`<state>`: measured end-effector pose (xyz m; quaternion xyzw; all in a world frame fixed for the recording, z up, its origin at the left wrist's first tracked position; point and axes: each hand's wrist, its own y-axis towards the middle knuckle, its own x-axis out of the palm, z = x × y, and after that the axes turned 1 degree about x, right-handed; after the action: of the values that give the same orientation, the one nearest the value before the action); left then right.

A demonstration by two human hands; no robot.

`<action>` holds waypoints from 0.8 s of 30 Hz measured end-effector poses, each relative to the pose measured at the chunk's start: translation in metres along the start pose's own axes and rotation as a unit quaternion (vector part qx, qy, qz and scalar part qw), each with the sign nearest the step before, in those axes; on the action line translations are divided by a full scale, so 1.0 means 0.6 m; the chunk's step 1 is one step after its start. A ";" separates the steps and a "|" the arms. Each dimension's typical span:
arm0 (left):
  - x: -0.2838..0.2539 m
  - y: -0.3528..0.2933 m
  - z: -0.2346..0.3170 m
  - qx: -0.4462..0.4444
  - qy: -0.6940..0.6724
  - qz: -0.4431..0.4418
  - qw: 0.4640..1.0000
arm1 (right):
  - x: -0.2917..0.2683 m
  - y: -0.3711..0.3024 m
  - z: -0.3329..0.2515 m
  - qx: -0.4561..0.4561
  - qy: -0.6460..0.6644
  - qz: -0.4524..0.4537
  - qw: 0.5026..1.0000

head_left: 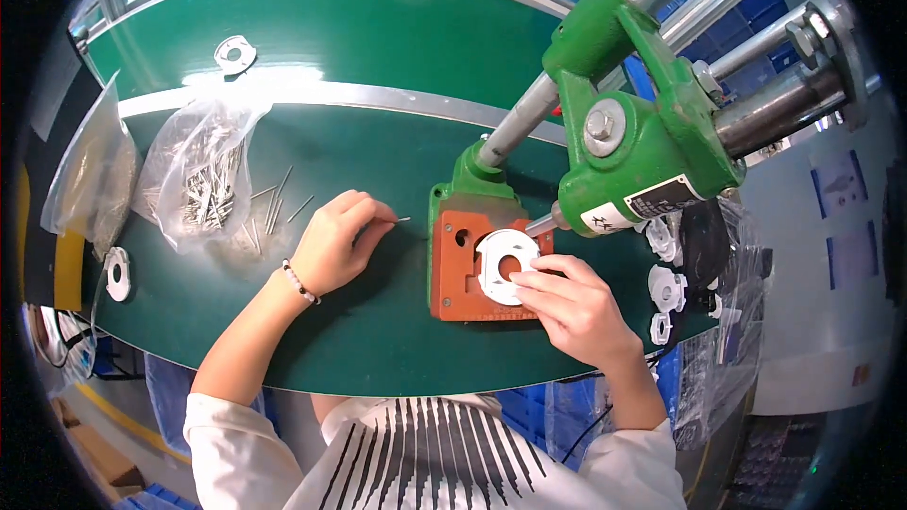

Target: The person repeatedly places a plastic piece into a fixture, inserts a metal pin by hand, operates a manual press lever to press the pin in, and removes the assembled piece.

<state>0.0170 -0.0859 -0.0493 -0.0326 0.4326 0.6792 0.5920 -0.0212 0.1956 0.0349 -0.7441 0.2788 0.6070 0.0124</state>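
My left hand is pinched on a thin metal pin, whose tip shows past the fingertips, over the green table left of the press. My right hand grips the right edge of a white plastic ring with a round hole in its middle. That ring lies against an orange fixture block on the base of a green hand press. The press's metal ram tip is close by the ring's upper right edge; whether they touch I cannot tell.
A clear plastic bag of metal pins lies open at the left, with several loose pins beside it. White rings sit on the far green belt and near the left edge. More white parts lie at the right, by clear plastic wrap.
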 end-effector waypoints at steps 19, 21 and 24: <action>-0.002 -0.003 0.001 0.012 0.014 -0.005 1.000 | 0.056 0.066 -0.009 0.164 0.002 0.074 0.984; -0.002 -0.004 0.000 0.012 0.012 -0.004 1.000 | 0.036 0.057 -0.012 0.205 0.117 0.062 0.970; -0.001 -0.002 0.000 0.017 0.009 -0.004 1.000 | 0.010 0.027 -0.006 0.095 0.062 -0.031 0.993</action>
<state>0.0183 -0.0861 -0.0496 -0.0302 0.4489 0.6695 0.5911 -0.0245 0.1783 0.0352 -0.7843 0.3124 0.5292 0.0848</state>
